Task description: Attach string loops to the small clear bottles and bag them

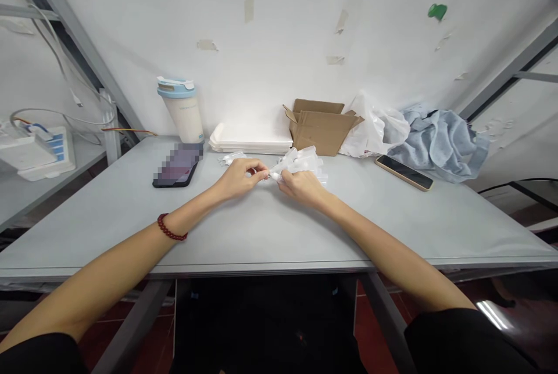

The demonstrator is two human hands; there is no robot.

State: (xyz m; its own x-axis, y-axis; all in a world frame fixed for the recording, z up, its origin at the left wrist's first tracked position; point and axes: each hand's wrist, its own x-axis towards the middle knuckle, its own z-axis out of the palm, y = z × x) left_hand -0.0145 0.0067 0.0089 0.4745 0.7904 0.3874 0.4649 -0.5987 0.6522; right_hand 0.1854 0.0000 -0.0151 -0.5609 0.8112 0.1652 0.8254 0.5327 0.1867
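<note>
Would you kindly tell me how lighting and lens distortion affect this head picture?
Head view: the wide lens bends the table edge and leans the shelf post; a bright patch washes out the wall above the white trays; the dark phone is partly pixelated; the pale pieces held by the left hand and right hand blur together.

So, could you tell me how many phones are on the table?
2: a dark phone lies at the left, in front of the cup; a tan-edged phone lies at the right, beside the blue cloth.
</note>
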